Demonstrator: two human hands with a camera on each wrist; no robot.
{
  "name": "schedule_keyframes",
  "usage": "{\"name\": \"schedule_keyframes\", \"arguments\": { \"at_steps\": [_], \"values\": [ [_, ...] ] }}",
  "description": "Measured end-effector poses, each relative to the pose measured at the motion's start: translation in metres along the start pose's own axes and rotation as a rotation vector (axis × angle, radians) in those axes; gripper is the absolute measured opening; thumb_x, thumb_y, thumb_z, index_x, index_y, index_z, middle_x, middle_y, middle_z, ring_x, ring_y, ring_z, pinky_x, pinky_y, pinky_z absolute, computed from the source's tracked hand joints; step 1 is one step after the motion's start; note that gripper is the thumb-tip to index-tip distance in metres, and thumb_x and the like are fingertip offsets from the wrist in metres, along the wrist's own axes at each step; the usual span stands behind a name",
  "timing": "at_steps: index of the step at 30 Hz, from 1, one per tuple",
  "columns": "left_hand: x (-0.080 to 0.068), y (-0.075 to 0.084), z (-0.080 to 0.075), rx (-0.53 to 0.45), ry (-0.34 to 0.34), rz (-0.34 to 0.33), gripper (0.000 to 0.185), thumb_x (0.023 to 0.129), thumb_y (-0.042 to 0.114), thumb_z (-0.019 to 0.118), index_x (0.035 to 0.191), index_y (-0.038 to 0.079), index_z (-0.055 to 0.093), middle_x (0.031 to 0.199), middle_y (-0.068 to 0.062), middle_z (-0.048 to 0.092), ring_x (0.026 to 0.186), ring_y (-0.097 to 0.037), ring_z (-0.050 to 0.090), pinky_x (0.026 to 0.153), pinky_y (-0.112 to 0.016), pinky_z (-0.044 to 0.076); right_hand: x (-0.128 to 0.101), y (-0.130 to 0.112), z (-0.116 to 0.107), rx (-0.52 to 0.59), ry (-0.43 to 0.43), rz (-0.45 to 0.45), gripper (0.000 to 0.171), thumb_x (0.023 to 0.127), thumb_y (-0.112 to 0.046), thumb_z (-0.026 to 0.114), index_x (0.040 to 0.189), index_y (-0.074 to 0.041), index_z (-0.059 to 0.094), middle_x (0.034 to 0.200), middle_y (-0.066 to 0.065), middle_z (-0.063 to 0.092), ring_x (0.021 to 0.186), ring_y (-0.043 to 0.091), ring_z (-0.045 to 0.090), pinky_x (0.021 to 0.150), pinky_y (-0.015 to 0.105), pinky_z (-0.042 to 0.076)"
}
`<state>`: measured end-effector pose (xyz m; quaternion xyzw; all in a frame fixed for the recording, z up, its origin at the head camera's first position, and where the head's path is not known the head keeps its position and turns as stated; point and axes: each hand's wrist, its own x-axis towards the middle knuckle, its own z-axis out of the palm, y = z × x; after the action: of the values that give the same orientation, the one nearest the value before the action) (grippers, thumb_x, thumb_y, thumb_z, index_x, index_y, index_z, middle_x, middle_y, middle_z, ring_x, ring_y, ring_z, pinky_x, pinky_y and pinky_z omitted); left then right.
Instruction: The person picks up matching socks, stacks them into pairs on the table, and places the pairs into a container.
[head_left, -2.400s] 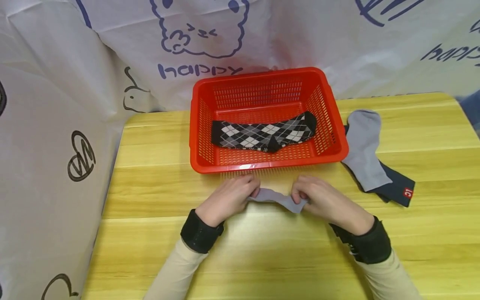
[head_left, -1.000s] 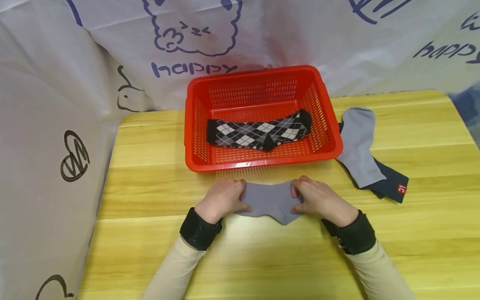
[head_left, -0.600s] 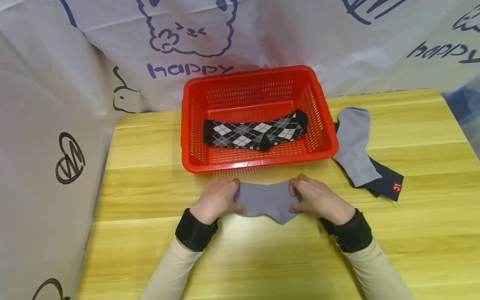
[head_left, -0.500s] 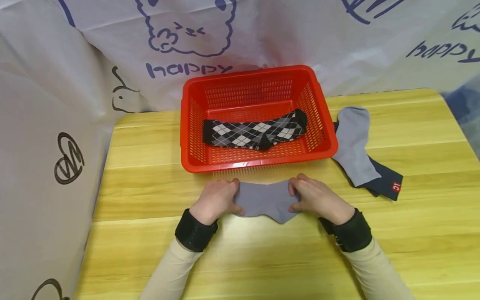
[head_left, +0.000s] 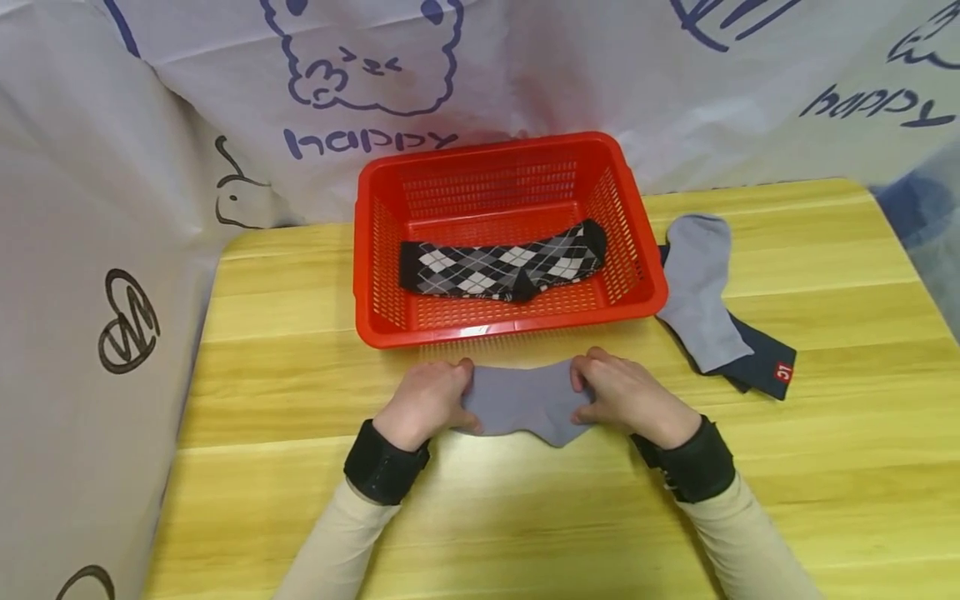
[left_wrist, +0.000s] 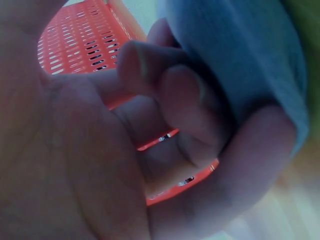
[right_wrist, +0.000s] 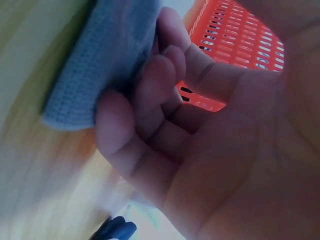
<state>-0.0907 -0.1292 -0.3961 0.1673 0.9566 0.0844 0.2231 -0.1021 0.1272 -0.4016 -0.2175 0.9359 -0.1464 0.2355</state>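
Note:
A grey sock is stretched sideways between both hands in the head view, its heel pointing toward the person. My left hand pinches its left end between thumb and fingers. At the other end, my right hand holds the sock the same way. Close up in the left wrist view, the sock's smooth fabric lies against curled fingertips. The right wrist view shows its ribbed cuff caught between thumb and fingers. Both palms hide part of the sock's ends from above.
Just beyond the hands stands a red plastic basket with a black, white and grey argyle sock lying in it. Right of it, another grey sock lies over dark socks on the wooden table. White printed cloth hangs behind.
Earlier the sock was seen edge-on as a narrow strip between the hands; it has since been turned flat, its broad side showing. The whole head view has drifted slightly; the hands keep their hold.

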Motion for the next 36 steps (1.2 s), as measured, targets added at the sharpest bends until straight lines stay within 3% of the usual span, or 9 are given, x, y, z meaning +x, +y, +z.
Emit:
{"name": "schedule_keyframes", "arguments": {
  "at_steps": [5,8,14,18,20,23,27,32,36],
  "values": [
    [0.000,-0.002,0.001,0.012,-0.010,0.000,0.065,0.060,0.044,0.092,0.106,0.007,0.064,0.085,-0.007,0.069,0.079,-0.025,0.065,0.073,-0.038,0.050,0.001,-0.002,-0.002,0.021,-0.030,0.005,0.037,0.072,-0.022,0.087,0.085,-0.013,0.054,0.083,0.002,0.049,0.073,0.017,0.047,0.066,0.029,0.037],
    [0.000,-0.001,0.001,0.011,-0.015,-0.001,0.066,0.060,0.044,0.092,0.106,0.007,0.064,0.086,-0.008,0.069,0.080,-0.026,0.066,0.073,-0.039,0.050,-0.005,-0.003,-0.009,0.102,-0.011,-0.067,0.029,0.076,-0.020,0.084,0.088,-0.012,0.058,0.081,0.001,0.050,0.072,0.014,0.046,0.066,0.026,0.037],
    [0.001,-0.001,0.002,0.001,-0.015,-0.007,0.063,0.059,0.043,0.093,0.102,0.008,0.063,0.084,-0.007,0.068,0.080,-0.026,0.065,0.074,-0.039,0.050,-0.034,0.007,-0.039,0.386,0.112,-0.292,0.010,0.087,-0.017,0.075,0.089,-0.017,0.065,0.070,-0.010,0.051,0.063,0.003,0.048,0.060,0.020,0.041],
    [0.002,-0.001,0.003,0.005,-0.018,-0.007,0.063,0.059,0.043,0.093,0.103,0.008,0.063,0.085,-0.007,0.069,0.081,-0.025,0.066,0.075,-0.039,0.050,-0.055,0.034,-0.059,0.509,0.233,-0.336,0.008,0.092,-0.008,0.067,0.093,-0.017,0.067,0.077,-0.011,0.060,0.070,0.004,0.055,0.065,0.020,0.047],
    [0.003,-0.001,0.003,0.011,-0.018,-0.006,0.064,0.059,0.044,0.093,0.103,0.008,0.064,0.086,-0.008,0.069,0.081,-0.025,0.066,0.075,-0.039,0.050,-0.062,0.051,-0.065,0.560,0.292,-0.284,0.009,0.094,-0.005,0.064,0.096,-0.014,0.067,0.078,-0.007,0.061,0.069,0.009,0.057,0.063,0.023,0.048],
    [0.003,-0.001,0.004,0.028,-0.012,0.000,0.064,0.059,0.045,0.093,0.103,0.008,0.064,0.086,-0.008,0.070,0.080,-0.026,0.066,0.074,-0.039,0.050,-0.061,0.075,-0.067,0.551,0.389,-0.137,0.007,0.096,-0.008,0.061,0.099,-0.010,0.067,0.080,0.001,0.063,0.066,0.011,0.057,0.059,0.023,0.048],
    [0.002,0.001,0.006,0.061,-0.002,0.016,0.068,0.058,0.048,0.092,0.105,0.008,0.063,0.085,-0.009,0.070,0.079,-0.027,0.066,0.073,-0.040,0.050,-0.053,0.100,-0.063,0.376,0.453,0.105,0.019,0.098,-0.018,0.058,0.101,-0.002,0.068,0.090,0.013,0.069,0.072,0.009,0.058,0.062,0.021,0.045],
    [0.003,0.003,0.006,0.065,0.009,0.032,0.069,0.057,0.049,0.092,0.104,0.008,0.063,0.080,-0.007,0.068,0.075,-0.027,0.065,0.070,-0.040,0.049,-0.050,0.121,-0.057,0.261,0.338,0.341,0.039,0.097,-0.031,0.057,0.107,0.007,0.059,0.097,0.024,0.064,0.079,0.027,0.058,0.060,0.027,0.042],
    [0.004,0.004,0.005,0.051,0.029,0.047,0.065,0.056,0.047,0.093,0.100,0.008,0.063,0.075,-0.006,0.066,0.072,-0.026,0.064,0.068,-0.040,0.048,-0.049,0.132,-0.053,0.251,0.305,0.420,0.050,0.096,-0.036,0.059,0.114,0.011,0.054,0.104,0.030,0.062,0.086,0.036,0.061,0.062,0.034,0.046]
  ]
}}
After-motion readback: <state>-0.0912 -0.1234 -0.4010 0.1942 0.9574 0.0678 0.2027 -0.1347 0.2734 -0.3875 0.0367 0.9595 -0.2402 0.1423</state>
